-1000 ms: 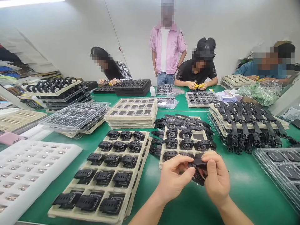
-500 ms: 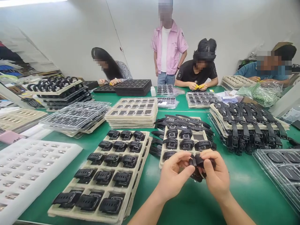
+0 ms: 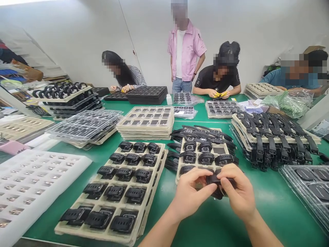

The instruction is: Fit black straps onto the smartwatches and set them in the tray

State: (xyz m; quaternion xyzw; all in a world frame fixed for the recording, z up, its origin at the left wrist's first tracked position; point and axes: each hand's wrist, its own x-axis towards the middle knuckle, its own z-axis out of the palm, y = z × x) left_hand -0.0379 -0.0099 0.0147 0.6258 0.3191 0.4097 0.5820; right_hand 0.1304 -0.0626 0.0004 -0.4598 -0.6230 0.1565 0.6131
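Observation:
A black watch (image 3: 214,179) with a rubbery strap is held between my two hands, above the green table's near right part. My left hand (image 3: 194,192) pinches the strap from the left with thumb and fingertips. From the right, my right hand (image 3: 236,188) grips the strap, its thumb on top. Fingers cover much of the watch, so its face is hidden. Just beyond my hands lies a cream tray (image 3: 195,147) of watches, with more black straps heaped at its far end. To the left, another cream tray (image 3: 137,214) carries rows of watches with looped straps.
A white foam tray (image 3: 69,178) with small shiny parts lies left. Stacked cream trays (image 3: 144,133) stand mid-table; a stack with hanging strapped watches (image 3: 272,137) is at right, clear trays (image 3: 295,192) nearer. Several people sit or stand across the table.
My left fingertips and thumb have closed in on the strap, and its parts now lie flatter and closer together between my hands. The view has shifted slightly.

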